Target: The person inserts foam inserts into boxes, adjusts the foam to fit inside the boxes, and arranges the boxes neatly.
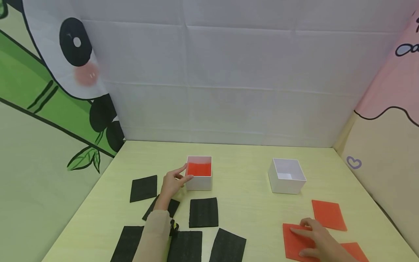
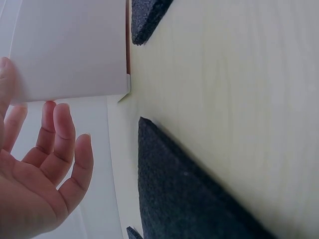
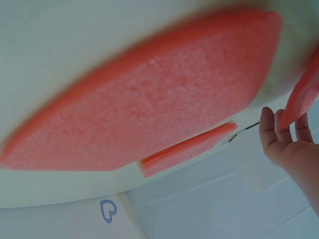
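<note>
In the head view, my left hand (image 1: 172,182) holds a white open-topped box (image 1: 199,183) by its left side, thumb at the front corner and index finger along the rim. A red piece (image 1: 199,169) shows inside that box. The left wrist view has the thumb on the box wall (image 2: 70,55) and the other fingers loosely bent beneath it. At the lower right, my right hand (image 1: 315,240) grips a red foam square (image 1: 291,242) between thumb and fingers. Part of this square (image 3: 305,92) shows by the fingers in the right wrist view; the thumb is hidden there.
A second white box (image 1: 288,185) stands at the right, its inside showing white. Two more red squares (image 1: 328,214) lie near my right hand. Several black foam squares (image 1: 203,213) are spread around my left arm. A white backdrop (image 1: 229,109) rises behind the table.
</note>
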